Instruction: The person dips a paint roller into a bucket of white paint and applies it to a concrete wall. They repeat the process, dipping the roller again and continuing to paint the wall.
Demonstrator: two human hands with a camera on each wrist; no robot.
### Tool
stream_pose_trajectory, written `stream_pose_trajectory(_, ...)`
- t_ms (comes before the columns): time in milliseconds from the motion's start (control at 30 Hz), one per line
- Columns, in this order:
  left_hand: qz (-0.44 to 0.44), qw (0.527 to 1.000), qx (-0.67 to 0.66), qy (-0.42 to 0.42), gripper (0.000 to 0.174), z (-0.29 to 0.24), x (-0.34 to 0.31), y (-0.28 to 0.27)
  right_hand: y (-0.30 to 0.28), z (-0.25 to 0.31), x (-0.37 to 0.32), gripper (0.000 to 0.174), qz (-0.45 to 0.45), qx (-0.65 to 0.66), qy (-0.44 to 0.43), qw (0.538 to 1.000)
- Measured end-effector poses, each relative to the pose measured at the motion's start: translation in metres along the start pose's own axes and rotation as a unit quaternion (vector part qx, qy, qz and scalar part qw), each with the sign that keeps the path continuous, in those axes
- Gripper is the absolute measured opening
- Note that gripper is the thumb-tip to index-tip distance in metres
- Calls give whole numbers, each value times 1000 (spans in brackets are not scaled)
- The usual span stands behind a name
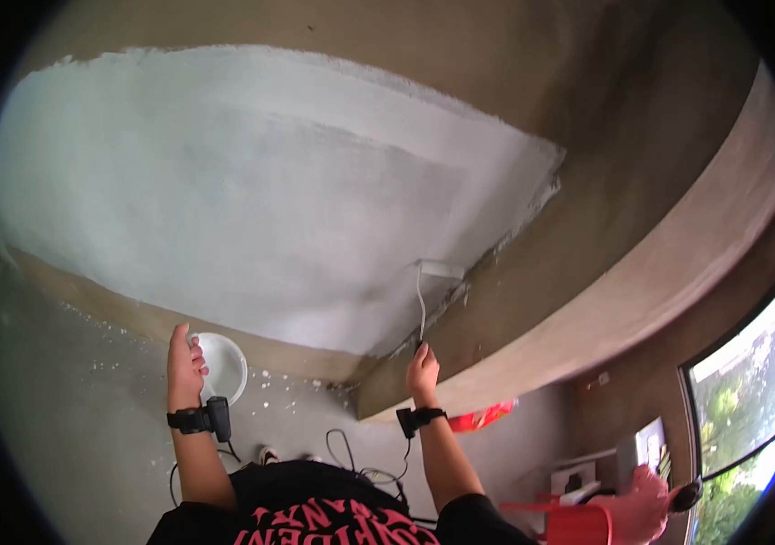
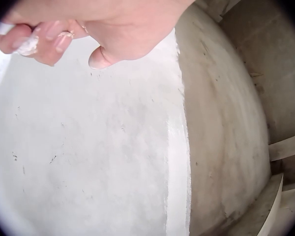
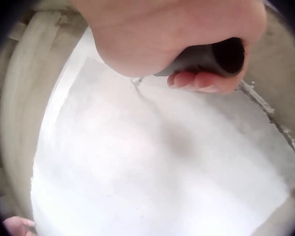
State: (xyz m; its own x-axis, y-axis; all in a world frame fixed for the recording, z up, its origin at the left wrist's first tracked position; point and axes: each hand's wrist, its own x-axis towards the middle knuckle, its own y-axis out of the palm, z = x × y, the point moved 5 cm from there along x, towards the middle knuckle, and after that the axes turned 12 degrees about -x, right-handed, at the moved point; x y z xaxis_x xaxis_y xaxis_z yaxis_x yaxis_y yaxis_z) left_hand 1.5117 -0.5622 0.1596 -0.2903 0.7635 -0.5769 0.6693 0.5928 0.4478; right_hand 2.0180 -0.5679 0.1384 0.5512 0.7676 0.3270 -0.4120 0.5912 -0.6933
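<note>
My right hand (image 1: 423, 372) grips the dark handle (image 3: 199, 61) of a paint roller, its fingers curled round it. From the handle the roller's thin bent frame (image 1: 422, 304) runs up to a white roller head (image 1: 443, 270), which lies against the wall at the right part of the white-painted area (image 1: 251, 191). My left hand (image 1: 186, 365) holds nothing; its fingers are loosely bent, and white paint (image 2: 28, 46) marks its fingertips. In the head view that hand overlaps the edge of a white bucket (image 1: 240, 372) on the floor.
Bare grey-brown wall (image 1: 623, 182) surrounds the painted part, with a corner at the right. White spots dot the floor (image 1: 296, 418), where a cable (image 1: 342, 445) lies. A red bag (image 1: 483, 417) is beyond my right wrist. Further right, a person (image 1: 641, 509) is near a red chair (image 1: 578, 525) and a window.
</note>
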Motion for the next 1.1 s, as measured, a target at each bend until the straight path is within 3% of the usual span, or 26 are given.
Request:
stream_pose_trajectory(200, 19, 1000, -18, 1, 39, -2, -3, 7, -17, 23, 9, 49, -20, -17, -11, 1000)
stream_pose_trajectory(333, 14, 1000, -15, 4, 40, -3, -4, 8, -59, 79, 36, 49, -58, -1, -80, 995)
stream_pose_trajectory(700, 13, 1000, -24, 10, 40, -3, 0, 5, -134, 195, 95, 51, -31, 73, -104, 991)
stream_pose_trajectory(867, 23, 1000, -12, 18, 41, -3, -1, 6, -122, 196, 85, 52, -53, 65, -103, 991)
stream_pose_trajectory(1100, 9, 1000, -11, 11, 41, -2, 0, 4, -63, 132, 41, 49, -49, 51, -74, 995)
